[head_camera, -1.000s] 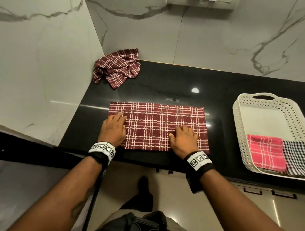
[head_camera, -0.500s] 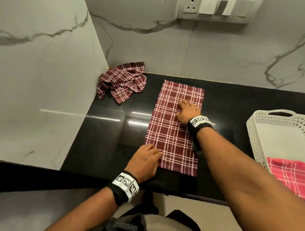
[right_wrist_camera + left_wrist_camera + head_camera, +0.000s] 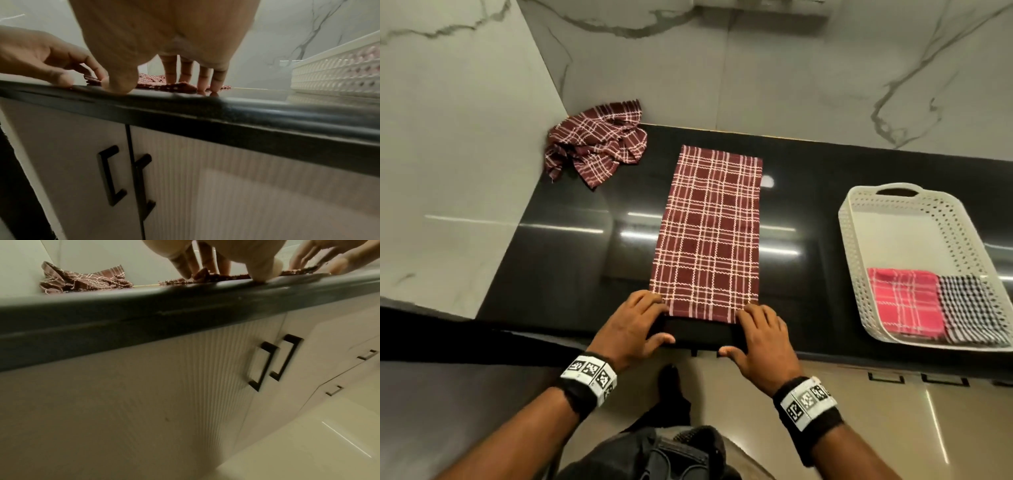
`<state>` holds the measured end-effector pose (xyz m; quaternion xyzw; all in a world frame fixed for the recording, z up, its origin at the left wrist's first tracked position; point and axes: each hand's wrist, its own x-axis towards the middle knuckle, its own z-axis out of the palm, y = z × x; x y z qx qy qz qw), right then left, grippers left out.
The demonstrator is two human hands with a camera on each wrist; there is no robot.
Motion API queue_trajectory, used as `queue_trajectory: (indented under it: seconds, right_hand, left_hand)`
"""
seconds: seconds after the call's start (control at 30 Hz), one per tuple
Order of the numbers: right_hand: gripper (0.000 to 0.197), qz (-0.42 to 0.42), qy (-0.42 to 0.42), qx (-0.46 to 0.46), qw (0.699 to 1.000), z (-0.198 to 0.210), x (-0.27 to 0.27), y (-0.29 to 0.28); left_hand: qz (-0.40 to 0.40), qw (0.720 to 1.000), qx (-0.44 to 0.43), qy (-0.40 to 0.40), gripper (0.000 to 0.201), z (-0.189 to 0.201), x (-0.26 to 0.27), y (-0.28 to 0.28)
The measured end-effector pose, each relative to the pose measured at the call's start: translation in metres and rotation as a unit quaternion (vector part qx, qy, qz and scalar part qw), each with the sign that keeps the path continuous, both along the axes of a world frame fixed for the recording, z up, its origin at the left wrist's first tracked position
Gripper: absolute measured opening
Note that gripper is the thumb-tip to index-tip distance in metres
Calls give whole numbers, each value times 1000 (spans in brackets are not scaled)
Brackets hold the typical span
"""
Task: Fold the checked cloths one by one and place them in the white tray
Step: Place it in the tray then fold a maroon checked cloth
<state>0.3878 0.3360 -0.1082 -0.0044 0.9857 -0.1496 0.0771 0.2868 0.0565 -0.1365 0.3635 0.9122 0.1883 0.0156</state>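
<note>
A maroon checked cloth (image 3: pixel 710 236), folded into a long strip, lies flat on the black counter (image 3: pixel 565 267), running away from me. My left hand (image 3: pixel 643 313) has its fingertips on the near left corner, thumb on the counter edge. My right hand (image 3: pixel 758 323) touches the near right corner the same way. In the left wrist view that corner (image 3: pixel 202 274) is slightly raised among the fingers (image 3: pixel 183 264). A second maroon checked cloth (image 3: pixel 595 142) lies crumpled in the back left corner. The white tray (image 3: pixel 858 253) stands at the right.
In the tray's near end lie a folded pink checked cloth (image 3: pixel 904 301) and a folded black-and-white one (image 3: pixel 969 308). Marble walls close the counter at the left and back. Cabinet doors with black handles (image 3: pixel 111 175) are below the counter edge.
The cloth strip lay sideways a second ago and has been turned lengthwise. My right hand has come back from the far end to the near right corner.
</note>
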Motion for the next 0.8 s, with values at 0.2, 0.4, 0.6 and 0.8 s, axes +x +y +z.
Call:
queue_trajectory:
  seconds: [0.2,0.4,0.6,0.8]
  right_hand:
    - [56,30,41,45,998,-11,26,20]
    - [26,38,98,39,994,-8,51,30]
    - [16,26,55,-173,983,51,68,52]
    - [11,-61,-50,-480,874,120,35,69]
  left_hand:
    - [72,996,-49,10,55,11,47,15]
    - [57,997,-8,47,9,26,76,15]
    - [98,974,121,-166,18,76,93,-1]
    - [111,921,207,-310,20,138,60,-7]
